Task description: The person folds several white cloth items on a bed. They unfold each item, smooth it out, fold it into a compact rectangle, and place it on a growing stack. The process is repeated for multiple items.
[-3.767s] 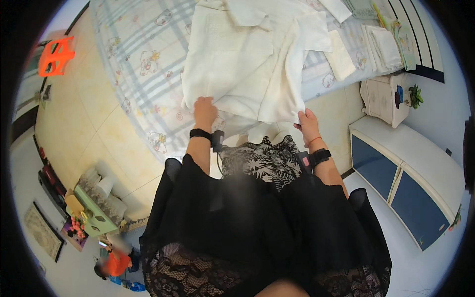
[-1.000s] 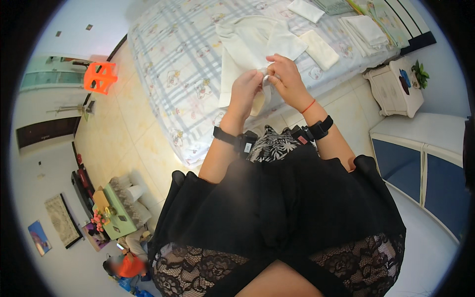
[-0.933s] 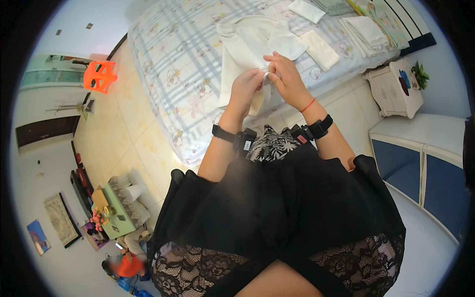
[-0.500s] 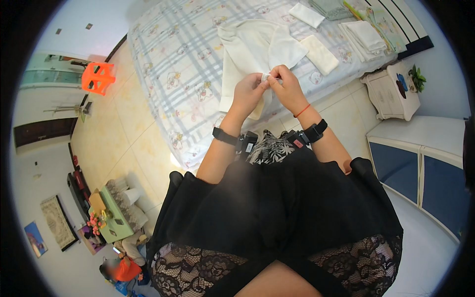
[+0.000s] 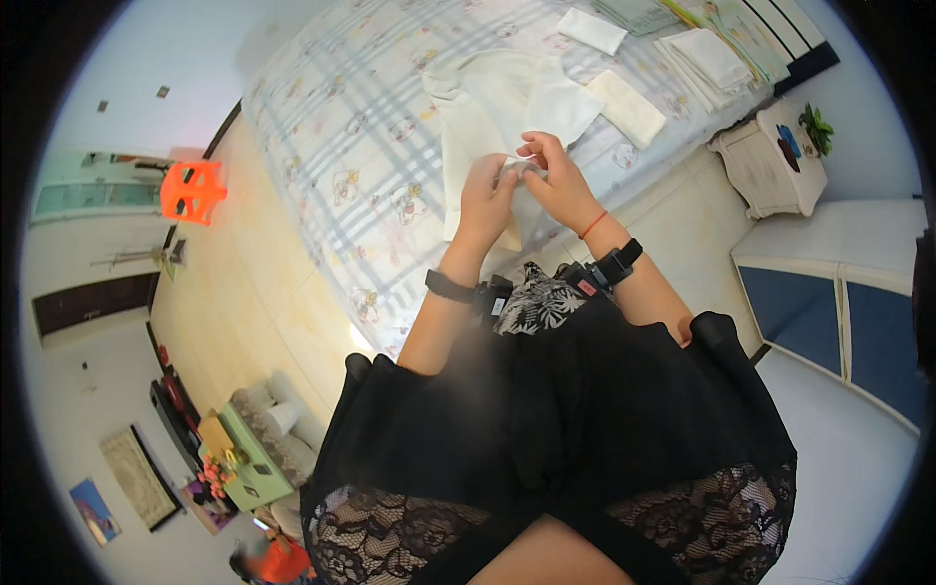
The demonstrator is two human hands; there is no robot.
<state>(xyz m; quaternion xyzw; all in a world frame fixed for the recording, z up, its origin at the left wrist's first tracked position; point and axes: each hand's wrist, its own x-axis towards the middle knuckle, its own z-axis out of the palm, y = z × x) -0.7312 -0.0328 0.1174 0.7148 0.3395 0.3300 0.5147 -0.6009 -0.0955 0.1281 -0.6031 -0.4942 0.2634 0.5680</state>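
A white garment [image 5: 502,102] lies spread on the bed [image 5: 370,127], its near part hanging toward the bed's edge. My left hand [image 5: 486,195] pinches a bit of its edge between thumb and fingers. Close beside it, my right hand [image 5: 556,185] has its thumb and bent fingers on the same piece of cloth, the upper fingers a little lifted. The small part between the fingertips is mostly hidden. Just to the right of the garment lies a folded cream cloth [image 5: 629,107].
Farther back are a folded white cloth [image 5: 592,31] and a stack of folded white cloths [image 5: 710,63]. A pale nightstand [image 5: 765,171] and a blue-fronted cabinet [image 5: 795,307] stand at right. An orange stool [image 5: 193,193] stands far left; a seated person [image 5: 281,558] is lower left.
My hands have moved slightly down and apart at the garment's edge. The right fingers have lifted and loosened a little. The view has turned slightly.
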